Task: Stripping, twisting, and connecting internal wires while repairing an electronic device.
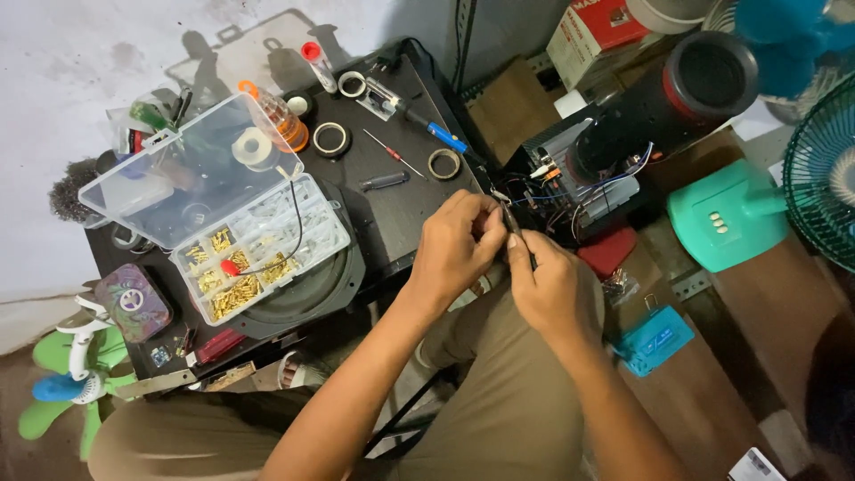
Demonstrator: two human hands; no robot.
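Both hands were held together just off the right edge of the black surface, above the person's lap. The left hand had its fingers bunched together, pinched on something too small to identify. The right hand had its fingers clamped on a thin dark tool, whose tip pointed up toward the opened device just beyond the hands. That device showed exposed blue, red and white wiring, and a black cylindrical speaker with a red ring rested against its far side. On the surface, near its left edge, a clear compartment box lay with its lid swung open; brass terminals filled several compartments, and a black lead with a red tip lay across them. A roll of white tape sat on the open lid. Toward the far edge lay three tape rolls, a blue-handled screwdriver, a thin red-handled screwdriver and a dark short tool. An orange-capped bottle lay beside the lid. A teal fan base stood well to the right of the hands, and a small teal box lay on the floor near the right forearm.
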